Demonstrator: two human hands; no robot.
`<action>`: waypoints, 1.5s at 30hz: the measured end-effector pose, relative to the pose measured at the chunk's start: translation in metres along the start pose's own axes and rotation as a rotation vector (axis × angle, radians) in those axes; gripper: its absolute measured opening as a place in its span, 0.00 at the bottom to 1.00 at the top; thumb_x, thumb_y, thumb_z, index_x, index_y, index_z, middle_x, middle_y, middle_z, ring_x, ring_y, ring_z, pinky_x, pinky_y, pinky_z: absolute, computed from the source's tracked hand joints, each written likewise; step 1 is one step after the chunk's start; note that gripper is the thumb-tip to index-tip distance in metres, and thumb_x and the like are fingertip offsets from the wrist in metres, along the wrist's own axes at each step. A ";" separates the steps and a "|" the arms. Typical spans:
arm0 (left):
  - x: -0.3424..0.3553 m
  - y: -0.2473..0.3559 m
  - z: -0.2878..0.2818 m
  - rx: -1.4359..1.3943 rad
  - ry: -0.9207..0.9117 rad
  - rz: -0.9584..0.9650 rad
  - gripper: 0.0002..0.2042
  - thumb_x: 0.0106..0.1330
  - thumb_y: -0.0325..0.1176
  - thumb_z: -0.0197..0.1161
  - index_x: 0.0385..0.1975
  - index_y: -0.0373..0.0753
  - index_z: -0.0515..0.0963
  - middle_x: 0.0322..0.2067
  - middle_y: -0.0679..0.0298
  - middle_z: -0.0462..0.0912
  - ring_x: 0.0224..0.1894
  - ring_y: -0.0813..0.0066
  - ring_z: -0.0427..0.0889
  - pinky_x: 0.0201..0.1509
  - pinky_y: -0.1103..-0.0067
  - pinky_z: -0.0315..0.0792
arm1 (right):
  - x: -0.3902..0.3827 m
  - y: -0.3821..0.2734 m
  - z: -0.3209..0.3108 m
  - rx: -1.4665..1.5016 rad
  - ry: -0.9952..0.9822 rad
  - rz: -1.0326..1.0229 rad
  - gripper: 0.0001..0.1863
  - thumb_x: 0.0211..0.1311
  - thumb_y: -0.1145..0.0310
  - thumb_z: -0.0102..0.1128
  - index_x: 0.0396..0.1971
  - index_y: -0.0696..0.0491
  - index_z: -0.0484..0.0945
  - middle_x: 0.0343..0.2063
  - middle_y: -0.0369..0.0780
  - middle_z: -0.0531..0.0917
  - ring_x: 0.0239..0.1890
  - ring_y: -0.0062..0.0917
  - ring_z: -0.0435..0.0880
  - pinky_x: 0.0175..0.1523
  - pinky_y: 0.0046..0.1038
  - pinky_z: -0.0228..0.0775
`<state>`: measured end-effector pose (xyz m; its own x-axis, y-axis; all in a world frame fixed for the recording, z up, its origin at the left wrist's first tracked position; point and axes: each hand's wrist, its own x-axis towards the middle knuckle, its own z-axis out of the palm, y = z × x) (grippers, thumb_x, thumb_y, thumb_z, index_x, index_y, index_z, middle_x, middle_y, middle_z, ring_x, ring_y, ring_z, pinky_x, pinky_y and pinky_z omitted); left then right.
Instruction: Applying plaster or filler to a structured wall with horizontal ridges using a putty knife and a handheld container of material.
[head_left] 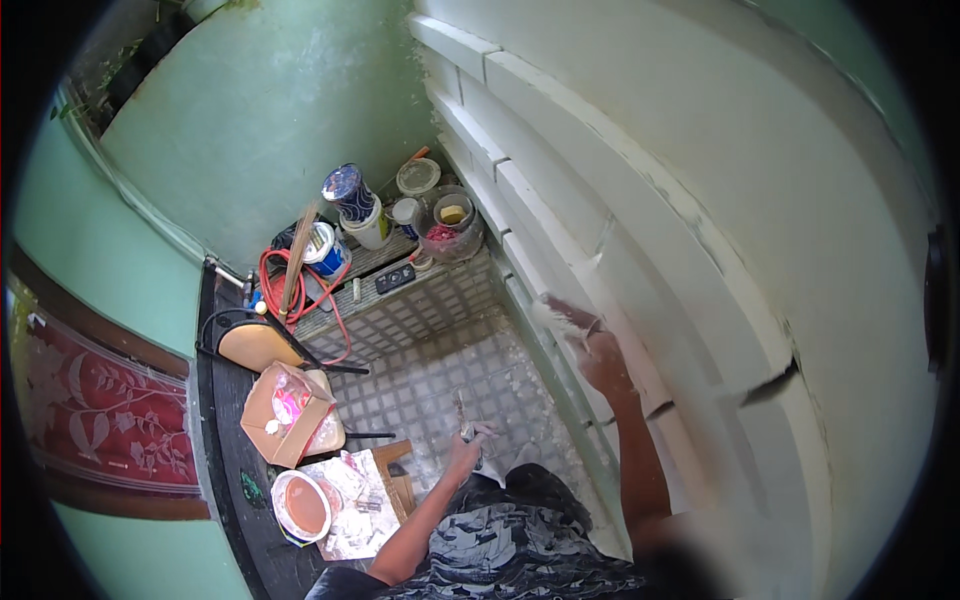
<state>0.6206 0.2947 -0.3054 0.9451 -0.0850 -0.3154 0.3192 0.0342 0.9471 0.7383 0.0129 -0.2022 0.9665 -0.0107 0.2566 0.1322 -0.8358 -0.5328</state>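
Note:
On the right, my right hand (602, 360) is closed round a flat, putty-smeared tool (566, 314), its pale end close to the white panelled wall (590, 215). Blur hides whether that end is a blade or bristles, and whether it touches the wall. Lower and further left, my left hand (466, 456) is wrapped round a slim, whitish-stained hand tool (462, 418) pointing away from me over the tiled floor. Its exact kind is too small to make out. Raised horizontal bands and short joints run along the wall, with a dark gap (772, 382) in one band.
At left stand a white bucket of pinkish-brown mix (304, 506), a smeared board (360, 497), a cardboard box (287, 412) and a chair (258, 345). Paint buckets (368, 226), a red hose (272, 290) and a power strip (394, 279) sit on the wooden bench at the back.

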 end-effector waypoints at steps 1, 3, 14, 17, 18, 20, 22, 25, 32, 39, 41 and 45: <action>0.006 0.000 0.000 0.005 0.047 -0.085 0.04 0.58 0.22 0.55 0.25 0.34 0.78 0.40 0.54 0.81 0.45 0.67 0.79 0.54 0.73 0.70 | 0.009 -0.001 0.004 0.230 0.008 -0.004 0.05 0.45 0.72 0.58 0.20 0.58 0.74 0.21 0.49 0.77 0.27 0.49 0.74 0.35 0.48 0.61; 0.019 0.003 0.000 -0.035 -0.010 0.040 0.03 0.59 0.23 0.56 0.26 0.33 0.77 0.41 0.53 0.81 0.46 0.67 0.79 0.54 0.73 0.70 | 0.032 -0.006 0.014 0.094 0.187 -0.224 0.06 0.45 0.71 0.59 0.17 0.58 0.74 0.20 0.50 0.77 0.28 0.49 0.75 0.35 0.47 0.64; 0.104 0.035 -0.028 -0.167 0.006 -0.087 0.05 0.60 0.24 0.55 0.33 0.32 0.75 0.41 0.56 0.80 0.41 0.68 0.81 0.45 0.76 0.74 | 0.158 -0.013 0.025 -0.197 0.127 -0.252 0.05 0.56 0.69 0.55 0.24 0.53 0.76 0.19 0.47 0.74 0.25 0.43 0.75 0.32 0.43 0.65; 0.143 0.050 -0.049 -0.189 -0.018 -0.119 0.05 0.59 0.24 0.56 0.34 0.32 0.76 0.40 0.57 0.80 0.40 0.69 0.82 0.39 0.79 0.74 | 0.184 0.014 0.048 -0.676 0.391 -0.232 0.02 0.55 0.68 0.55 0.26 0.50 0.74 0.24 0.43 0.75 0.30 0.38 0.76 0.35 0.42 0.67; 0.158 0.055 -0.056 -0.239 -0.064 -0.068 0.06 0.59 0.24 0.56 0.34 0.33 0.76 0.40 0.57 0.80 0.39 0.69 0.82 0.37 0.80 0.74 | 0.192 0.022 0.057 -0.842 0.503 -0.247 0.02 0.54 0.68 0.54 0.27 0.49 0.74 0.27 0.41 0.75 0.32 0.36 0.76 0.37 0.42 0.68; 0.189 0.067 -0.073 -0.218 -0.080 -0.065 0.05 0.59 0.23 0.56 0.33 0.33 0.77 0.40 0.58 0.80 0.39 0.70 0.82 0.37 0.80 0.74 | 0.209 0.029 0.073 -0.823 0.724 -0.383 0.02 0.52 0.68 0.55 0.27 0.48 0.74 0.29 0.40 0.76 0.34 0.38 0.75 0.41 0.42 0.69; 0.220 0.078 -0.092 -0.225 -0.139 -0.011 0.05 0.59 0.22 0.56 0.32 0.33 0.78 0.39 0.59 0.81 0.39 0.71 0.82 0.37 0.80 0.74 | 0.233 0.025 0.080 -0.791 0.325 -0.230 0.06 0.51 0.67 0.57 0.31 0.46 0.76 0.32 0.39 0.77 0.38 0.38 0.75 0.43 0.43 0.68; 0.254 0.090 -0.126 -0.157 -0.133 -0.082 0.04 0.58 0.21 0.57 0.31 0.33 0.78 0.39 0.60 0.81 0.39 0.73 0.81 0.42 0.79 0.74 | 0.275 -0.003 0.079 -0.762 0.434 -0.394 0.06 0.48 0.68 0.58 0.28 0.46 0.79 0.28 0.39 0.79 0.34 0.35 0.78 0.36 0.38 0.71; 0.309 0.115 -0.181 -0.149 -0.244 -0.044 0.04 0.59 0.23 0.58 0.31 0.35 0.78 0.39 0.62 0.81 0.39 0.78 0.79 0.34 0.83 0.73 | 0.418 -0.051 0.082 -0.786 0.102 -0.152 0.03 0.48 0.74 0.54 0.23 0.50 0.75 0.22 0.44 0.76 0.28 0.39 0.77 0.34 0.43 0.68; 0.344 0.119 -0.229 -0.144 -0.261 -0.037 0.06 0.61 0.25 0.55 0.33 0.38 0.79 0.39 0.65 0.82 0.38 0.80 0.81 0.27 0.85 0.72 | 0.464 -0.090 0.116 -0.568 0.003 -0.310 0.04 0.49 0.77 0.49 0.23 0.56 0.75 0.24 0.48 0.79 0.30 0.43 0.78 0.34 0.43 0.68; 0.350 0.117 -0.238 -0.170 -0.251 -0.121 0.04 0.60 0.24 0.57 0.33 0.37 0.77 0.41 0.62 0.81 0.37 0.77 0.82 0.27 0.85 0.72 | 0.486 -0.101 0.112 -0.675 0.092 -0.268 0.04 0.47 0.76 0.50 0.21 0.56 0.75 0.24 0.48 0.79 0.29 0.42 0.79 0.32 0.43 0.68; 0.358 0.114 -0.249 -0.183 -0.232 -0.116 0.04 0.60 0.23 0.56 0.33 0.36 0.77 0.41 0.60 0.81 0.38 0.75 0.82 0.26 0.84 0.72 | 0.548 -0.101 0.108 -1.018 0.039 -0.214 0.11 0.51 0.72 0.52 0.36 0.54 0.79 0.32 0.46 0.83 0.30 0.30 0.84 0.30 0.31 0.74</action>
<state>1.0124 0.5160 -0.3247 0.8673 -0.3229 -0.3788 0.4509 0.1875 0.8727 1.2786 0.1504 -0.0944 0.9345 0.1894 0.3015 0.0339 -0.8902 0.4543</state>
